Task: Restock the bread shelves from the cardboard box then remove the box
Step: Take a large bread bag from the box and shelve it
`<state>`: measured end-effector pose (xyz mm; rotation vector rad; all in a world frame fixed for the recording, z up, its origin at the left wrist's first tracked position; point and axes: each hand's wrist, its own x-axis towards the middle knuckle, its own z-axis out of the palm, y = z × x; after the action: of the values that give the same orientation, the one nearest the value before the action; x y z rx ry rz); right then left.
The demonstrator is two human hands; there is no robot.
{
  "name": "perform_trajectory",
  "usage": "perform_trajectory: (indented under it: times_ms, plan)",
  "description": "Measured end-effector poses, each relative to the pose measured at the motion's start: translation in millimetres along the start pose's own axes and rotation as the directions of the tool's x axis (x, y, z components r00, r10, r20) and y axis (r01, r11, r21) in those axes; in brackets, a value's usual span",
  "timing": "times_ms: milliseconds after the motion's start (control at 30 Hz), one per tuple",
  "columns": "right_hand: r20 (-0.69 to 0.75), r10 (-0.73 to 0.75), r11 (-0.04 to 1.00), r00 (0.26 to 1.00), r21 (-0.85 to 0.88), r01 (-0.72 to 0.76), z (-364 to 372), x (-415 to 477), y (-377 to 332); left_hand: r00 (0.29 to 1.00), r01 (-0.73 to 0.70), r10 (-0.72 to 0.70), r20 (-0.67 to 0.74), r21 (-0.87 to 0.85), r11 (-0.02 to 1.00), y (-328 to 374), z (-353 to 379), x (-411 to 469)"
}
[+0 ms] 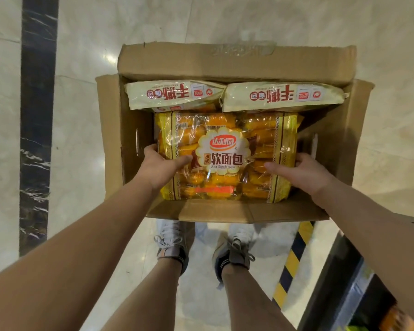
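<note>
1. Left hand (160, 166) and right hand (304, 170) grip the yellow bread bag (225, 149) at its two short ends, thumbs on top, fingers (150, 149) curled round the edges.
2. Bag long axis runs left–right between the hands; neither hand is nearer. It lies in the cardboard box (127, 130), near side.
3. Beyond it, two cream bread bags (175, 94) lie side by side at the far wall.
</note>
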<state>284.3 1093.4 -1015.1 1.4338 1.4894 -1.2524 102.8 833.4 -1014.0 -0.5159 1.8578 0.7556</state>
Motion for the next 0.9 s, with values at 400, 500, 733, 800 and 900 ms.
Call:
perform_trajectory:
  times_ms: [400,500,733,800,900]
  plan:
    - [0.075,-0.017,0.986,0.997,0.164,0.005,-24,-59,7,0.964,0.045,-0.069,0.255,0.098,0.994,11,-37,-42]
    - [0.044,-0.059,0.976,0.997,0.213,0.048,-25,-86,10,0.970,-0.010,0.003,0.241,0.030,1.000,8,-39,-63]
    - [-0.101,-0.146,0.908,0.984,0.380,0.174,-40,-175,17,0.947,-0.158,0.167,0.275,-0.053,0.986,34,-67,-153]
    - [-0.121,-0.186,0.880,0.975,0.421,0.220,-54,-209,11,0.927,-0.225,0.232,0.294,-0.061,0.973,52,-74,-192]
    - [-0.161,-0.247,0.851,0.956,0.436,0.293,-81,-266,-3,0.899,-0.297,0.315,0.304,-0.106,0.949,83,-89,-248]
